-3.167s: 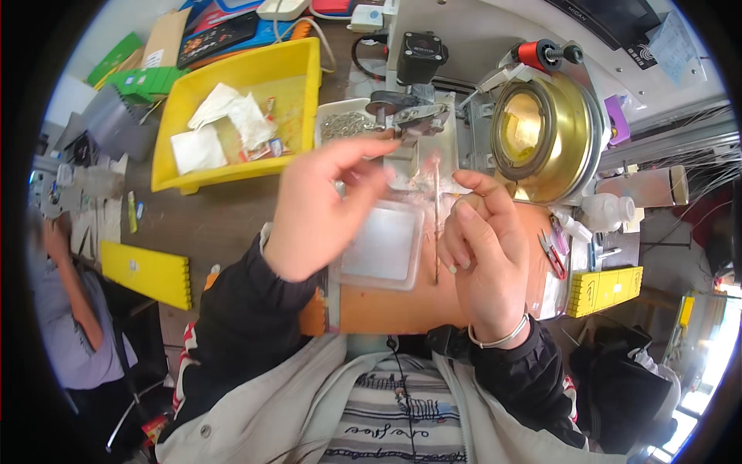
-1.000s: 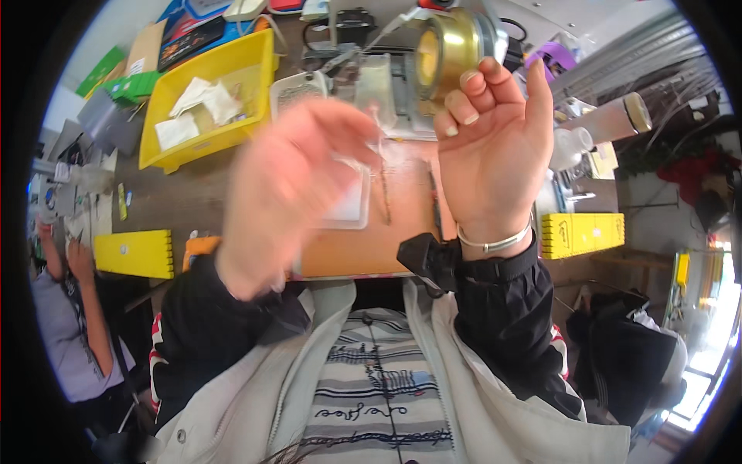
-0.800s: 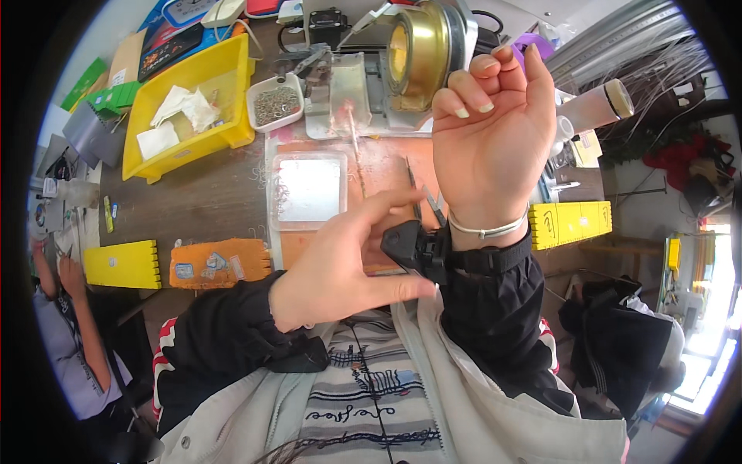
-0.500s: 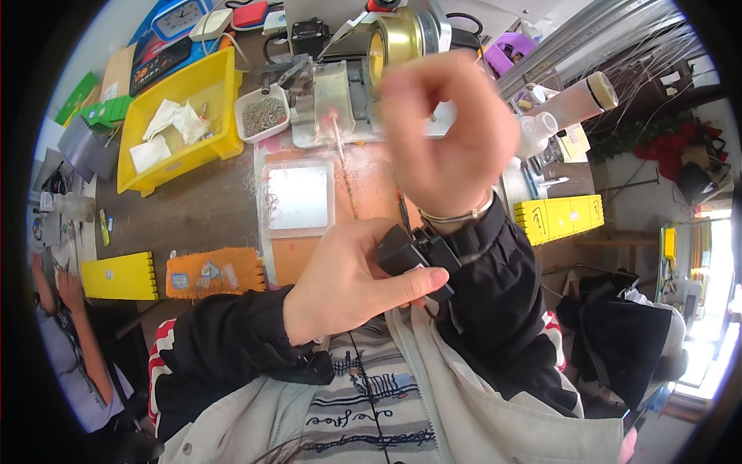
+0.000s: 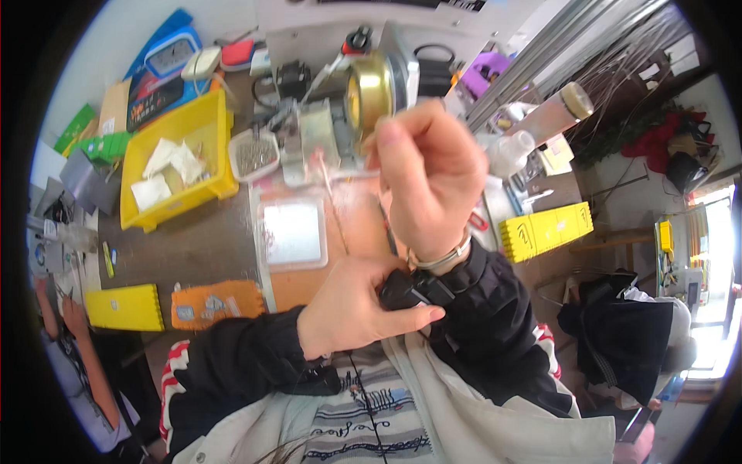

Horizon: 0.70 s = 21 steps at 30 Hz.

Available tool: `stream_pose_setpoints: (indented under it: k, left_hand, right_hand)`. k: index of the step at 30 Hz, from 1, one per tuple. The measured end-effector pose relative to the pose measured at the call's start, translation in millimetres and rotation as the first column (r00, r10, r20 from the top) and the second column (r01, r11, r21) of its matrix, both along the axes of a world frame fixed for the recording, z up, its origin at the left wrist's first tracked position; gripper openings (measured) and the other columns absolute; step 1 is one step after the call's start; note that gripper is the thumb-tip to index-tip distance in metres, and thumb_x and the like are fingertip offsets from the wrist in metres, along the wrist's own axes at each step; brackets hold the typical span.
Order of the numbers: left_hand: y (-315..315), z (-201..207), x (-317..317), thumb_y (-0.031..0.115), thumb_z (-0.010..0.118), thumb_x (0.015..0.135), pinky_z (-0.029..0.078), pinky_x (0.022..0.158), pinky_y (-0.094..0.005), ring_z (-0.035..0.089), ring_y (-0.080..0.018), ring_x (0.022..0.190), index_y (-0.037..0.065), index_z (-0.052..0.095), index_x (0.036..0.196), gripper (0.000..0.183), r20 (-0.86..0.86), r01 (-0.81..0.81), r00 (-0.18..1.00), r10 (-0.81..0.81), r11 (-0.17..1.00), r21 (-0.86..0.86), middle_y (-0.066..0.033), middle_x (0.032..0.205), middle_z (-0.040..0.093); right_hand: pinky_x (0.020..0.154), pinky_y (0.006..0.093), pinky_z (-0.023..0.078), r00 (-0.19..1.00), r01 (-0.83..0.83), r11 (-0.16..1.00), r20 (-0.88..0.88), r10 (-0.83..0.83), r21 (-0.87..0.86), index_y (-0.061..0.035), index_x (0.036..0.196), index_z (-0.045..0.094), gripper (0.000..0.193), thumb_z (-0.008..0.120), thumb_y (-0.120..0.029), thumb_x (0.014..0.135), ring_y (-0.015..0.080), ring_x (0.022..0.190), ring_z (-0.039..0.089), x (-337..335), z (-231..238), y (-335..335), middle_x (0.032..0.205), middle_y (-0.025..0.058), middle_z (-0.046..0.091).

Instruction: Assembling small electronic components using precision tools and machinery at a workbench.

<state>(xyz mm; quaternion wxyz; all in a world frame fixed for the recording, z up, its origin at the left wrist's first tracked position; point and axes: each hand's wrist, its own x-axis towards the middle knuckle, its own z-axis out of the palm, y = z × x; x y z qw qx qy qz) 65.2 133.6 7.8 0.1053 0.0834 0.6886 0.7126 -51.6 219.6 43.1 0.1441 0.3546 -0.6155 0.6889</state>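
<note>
My left hand (image 5: 348, 311) is closed round a small black box-shaped device (image 5: 402, 291) at my right wrist, its thumb lying along the near side. The device sits against a black strap (image 5: 466, 272) on my right sleeve. My right hand (image 5: 434, 182) is raised over the table with its fingers curled in; nothing shows between them. A thin bracelet (image 5: 464, 246) circles the right wrist. Beyond the left hand, a shallow clear tray (image 5: 326, 232) with a white bottom lies on an orange work surface (image 5: 355, 213).
A yellow bin (image 5: 224, 139) with white paper stands at the left, beside a white dish (image 5: 233, 164) of small metal bits. At the back is a machine with a gold-coloured spool (image 5: 372, 93). Bottles (image 5: 512, 152) stand at the right. Another person's hand (image 5: 75, 315) shows far left.
The view has tilted, so the table things sit lower in it. My right hand's fingers have curled in more tightly. My left hand keeps its hold on the device.
</note>
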Motion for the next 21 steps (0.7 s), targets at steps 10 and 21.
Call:
stream_pose_setpoints:
  k: [10, 21]
  left_hand:
    - [3, 3, -11, 0.029, 0.078, 0.084, 0.051, 0.060, -0.0247, 0.065, -0.0096, 0.063, -0.001, 0.069, 0.091, 0.032, 0.216, 0.148, 0.964, -0.156, 0.987, 0.056, -0.0033, 0.071, 0.069]
    - [-83, 15, -2, 0.014, 0.076, 0.085, 0.051, 0.077, -0.0256, 0.066, -0.0129, 0.086, -0.003, 0.061, 0.114, 0.037, 0.093, -0.070, 0.994, 0.057, 0.988, 0.137, -0.0084, 0.088, 0.069]
  right_hand:
    - [0.050, 0.0243, 0.041, 0.969, 0.219, 0.966, -0.142, -0.200, 0.134, -0.0050, 0.080, 0.064, 0.006, 0.069, -0.006, 0.084, 0.0072, 0.054, 0.054, -4, 1, 13, 0.067, 0.0024, 0.061]
    - [0.058, 0.0241, 0.048, 0.748, 0.663, 0.748, 0.006, -0.663, -0.014, 0.0044, 0.117, 0.063, 0.037, 0.073, -0.009, 0.084, 0.0073, 0.061, 0.057, -112, 60, 130, 0.108, 0.0140, 0.069]
